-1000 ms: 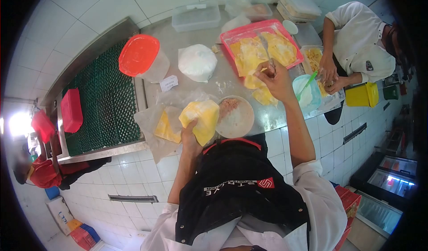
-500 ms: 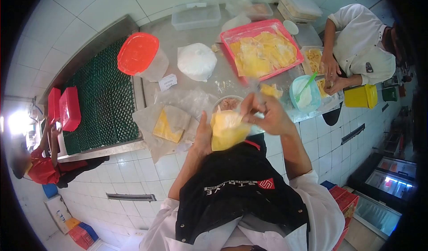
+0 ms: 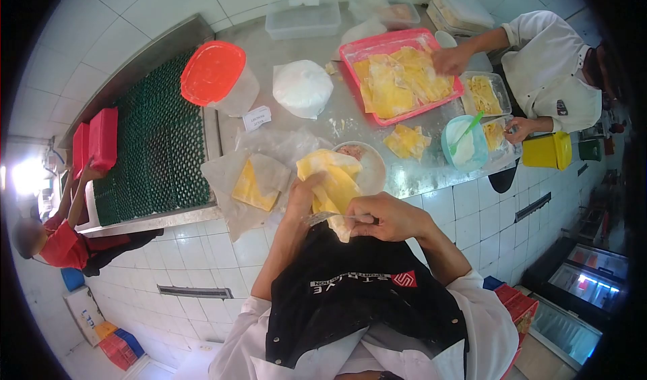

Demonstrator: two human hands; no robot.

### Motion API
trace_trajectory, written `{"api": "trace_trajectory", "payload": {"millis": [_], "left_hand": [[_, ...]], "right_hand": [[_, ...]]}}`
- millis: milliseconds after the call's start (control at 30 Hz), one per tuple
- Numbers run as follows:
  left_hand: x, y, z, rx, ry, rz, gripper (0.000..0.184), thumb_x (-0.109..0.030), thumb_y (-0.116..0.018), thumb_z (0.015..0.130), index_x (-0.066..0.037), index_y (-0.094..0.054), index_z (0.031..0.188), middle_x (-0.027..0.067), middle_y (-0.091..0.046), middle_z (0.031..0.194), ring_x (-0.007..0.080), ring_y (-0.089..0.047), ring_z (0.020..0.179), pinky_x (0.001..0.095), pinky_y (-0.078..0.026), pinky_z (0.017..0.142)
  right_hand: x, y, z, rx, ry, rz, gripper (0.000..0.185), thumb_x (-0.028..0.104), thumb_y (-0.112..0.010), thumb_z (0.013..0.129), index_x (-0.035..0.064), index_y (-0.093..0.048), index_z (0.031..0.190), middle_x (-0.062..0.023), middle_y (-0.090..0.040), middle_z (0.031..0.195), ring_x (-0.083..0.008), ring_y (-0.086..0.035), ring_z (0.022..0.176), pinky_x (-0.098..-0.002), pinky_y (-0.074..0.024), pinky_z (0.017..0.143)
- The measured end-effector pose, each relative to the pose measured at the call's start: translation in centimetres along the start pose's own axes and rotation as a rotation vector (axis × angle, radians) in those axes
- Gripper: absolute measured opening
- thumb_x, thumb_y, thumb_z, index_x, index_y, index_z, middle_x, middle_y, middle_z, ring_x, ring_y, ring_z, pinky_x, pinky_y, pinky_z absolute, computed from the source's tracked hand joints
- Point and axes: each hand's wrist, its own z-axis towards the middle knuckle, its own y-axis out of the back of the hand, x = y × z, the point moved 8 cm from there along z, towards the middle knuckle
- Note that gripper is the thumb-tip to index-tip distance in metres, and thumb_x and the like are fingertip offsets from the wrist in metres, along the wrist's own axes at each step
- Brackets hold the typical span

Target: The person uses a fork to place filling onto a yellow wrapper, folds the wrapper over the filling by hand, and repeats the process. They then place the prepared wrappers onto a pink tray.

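Observation:
My left hand (image 3: 303,194) is closed on a floury yellow dough sheet (image 3: 331,181), which hangs folded in front of my apron. My right hand (image 3: 387,217) pinches the lower edge of that sheet and also holds a metal utensil (image 3: 325,216) that points left. Just behind the sheet is a round bowl (image 3: 377,167) with pinkish filling, partly covered by the dough. More yellow sheets (image 3: 251,186) lie on clear plastic (image 3: 219,171) to the left. A pink tray (image 3: 350,55) at the back holds many dough pieces.
A co-worker's hand (image 3: 453,60) reaches over the tray's right side. A red-lidded tub (image 3: 213,74), a mound of white powder (image 3: 302,89), a turquoise bowl (image 3: 477,152) with a green spoon and a yellow bucket (image 3: 544,151) stand around. At left, a person in red (image 3: 64,245) holds pink containers (image 3: 103,138).
My right hand has come from the pink tray to the dough sheet, which is now gathered between both hands. The co-worker's hand has moved onto the tray.

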Motion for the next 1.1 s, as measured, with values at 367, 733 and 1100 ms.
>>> {"api": "trace_trajectory", "payload": {"millis": [367,733,1100], "left_hand": [[-1.8,0.5,0.9,0.046,0.074,-0.304,0.041,-0.015,-0.053,0.100,0.006,-0.049,0.134,0.0213,-0.065,0.126,0.0333,-0.068,0.111,0.0466,-0.055,0.099],[-4.2,1.9,1.0,0.093,-0.090,-0.307,0.052,-0.009,-0.051,0.093,0.006,-0.042,0.143,0.0218,-0.058,0.137,0.0361,-0.060,0.124,0.0483,-0.050,0.106],[-2.9,-2.0,-0.8,0.360,-0.160,-0.223,0.076,-0.003,-0.052,0.070,0.005,-0.040,0.144,0.0216,-0.057,0.136,0.0349,-0.062,0.122,0.0465,-0.053,0.104]], "right_hand": [[4.4,-0.3,0.2,0.166,0.099,-0.092,0.022,0.011,-0.076,0.089,0.0063,-0.060,0.104,-0.0098,-0.068,0.090,-0.0313,-0.068,0.076,-0.0376,-0.0512,0.067],[4.0,12.3,0.5,-0.343,0.211,-0.048,0.021,0.005,-0.078,0.086,0.0059,-0.059,0.096,-0.0069,-0.069,0.101,-0.0095,-0.065,0.091,-0.0274,-0.0535,0.074],[2.1,9.7,3.4,-0.540,-0.046,-0.668,0.035,0.027,-0.074,0.088,0.0025,-0.063,0.110,-0.0168,-0.067,0.095,-0.0375,-0.065,0.093,-0.0465,-0.0508,0.080]]}}
